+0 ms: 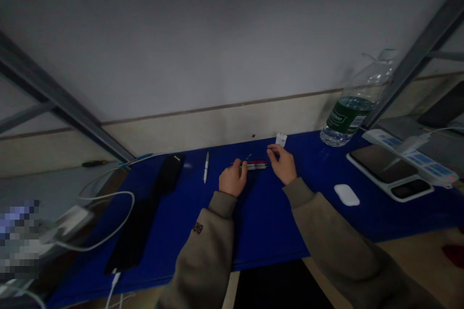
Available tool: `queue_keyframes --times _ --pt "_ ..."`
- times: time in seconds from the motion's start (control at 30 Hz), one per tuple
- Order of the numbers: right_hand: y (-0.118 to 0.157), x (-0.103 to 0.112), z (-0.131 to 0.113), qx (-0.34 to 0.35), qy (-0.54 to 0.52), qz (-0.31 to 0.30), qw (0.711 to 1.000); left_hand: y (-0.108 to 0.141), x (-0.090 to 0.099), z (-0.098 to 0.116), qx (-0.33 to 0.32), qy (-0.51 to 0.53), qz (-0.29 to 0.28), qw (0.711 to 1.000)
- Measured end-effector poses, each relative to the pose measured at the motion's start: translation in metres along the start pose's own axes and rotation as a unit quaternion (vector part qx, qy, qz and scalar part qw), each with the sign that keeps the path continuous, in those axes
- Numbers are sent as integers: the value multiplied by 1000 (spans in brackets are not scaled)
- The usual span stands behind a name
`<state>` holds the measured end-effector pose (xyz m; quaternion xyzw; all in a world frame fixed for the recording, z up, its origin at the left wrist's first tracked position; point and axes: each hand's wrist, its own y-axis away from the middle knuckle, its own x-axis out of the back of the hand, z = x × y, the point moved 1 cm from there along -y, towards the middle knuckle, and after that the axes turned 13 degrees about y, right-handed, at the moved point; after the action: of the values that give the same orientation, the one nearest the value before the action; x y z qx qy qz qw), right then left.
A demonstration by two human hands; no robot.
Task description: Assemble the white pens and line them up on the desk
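In the head view, I have the left hand [233,178] curled, its fingers pressed together on what looks like a thin dark rod [247,157] angling toward the far right. Red-banded pens [258,166] lie side by side on the blue tabletop [275,222], their long axes running left to right between the hands. Their left ends seem to pass under the left fingers, while the right hand [281,164] sits just beside their right ends, near a white plug [281,140]. Its thumb and forefinger come close, but I cannot tell whether they pinch anything. A white pen [206,167] lies left; a clear plastic water bottle [350,111] stands far right.
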<state>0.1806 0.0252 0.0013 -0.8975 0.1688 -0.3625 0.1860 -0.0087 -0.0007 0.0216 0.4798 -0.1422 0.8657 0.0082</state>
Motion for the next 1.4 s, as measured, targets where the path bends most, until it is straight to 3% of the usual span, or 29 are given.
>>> queue_keyframes --times 0.13,0.27,0.4,0.63,0.83,0.93,1.4 --pt "9 -8 -19 28 -151 -157 976 3 -3 5 -101 18 -51 993" --pt "16 -14 -26 53 -166 -228 958 5 -5 6 -158 25 -72 985" --pt "14 -15 -24 53 -185 -241 951 3 -3 2 -150 15 -55 987" --pt "8 -13 -14 -42 -301 -262 916 -8 4 -16 -115 96 -21 989" --pt "11 -15 -16 -90 -390 -324 857 -13 7 -25 -122 196 -7 973" --pt "11 -11 -19 -120 -433 -315 836 -13 10 -24 -102 193 3 976" --pt "6 -2 -19 -164 -462 -311 814 -12 16 -18 -37 231 -23 972"
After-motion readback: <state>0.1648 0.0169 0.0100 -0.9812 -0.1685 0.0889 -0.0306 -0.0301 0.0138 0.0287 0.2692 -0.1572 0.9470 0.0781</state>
